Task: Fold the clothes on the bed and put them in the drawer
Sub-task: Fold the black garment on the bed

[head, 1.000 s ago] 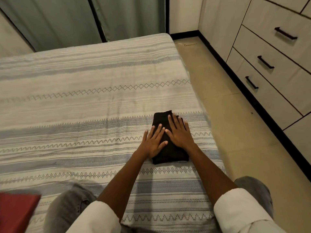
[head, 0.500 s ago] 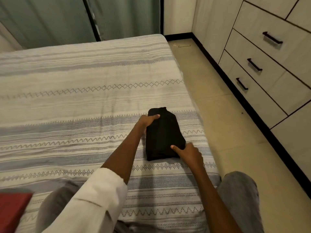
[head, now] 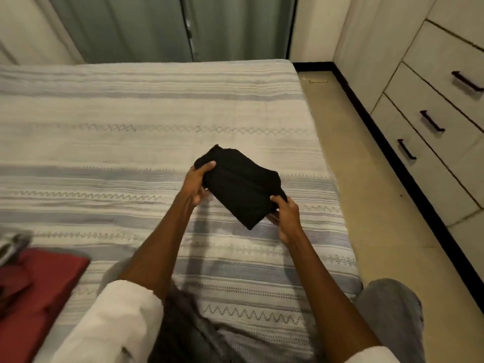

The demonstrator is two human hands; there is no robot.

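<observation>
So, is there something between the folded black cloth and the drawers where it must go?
Nothing visible lies on the floor between them. Left hand and right hand hold the folded black cloth above the bed. However, all three drawers in view are closed, so one must be opened first.

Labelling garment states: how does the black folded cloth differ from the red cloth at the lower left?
The black folded cloth is a compact bundle, gripped by the left hand and right hand above the striped bedcover. The red cloth lies spread on the bed, untouched. The black one is in full view near the bed's right side; the red one is cut off by the frame's left edge. Both are plain, single-colour fabric.
</observation>
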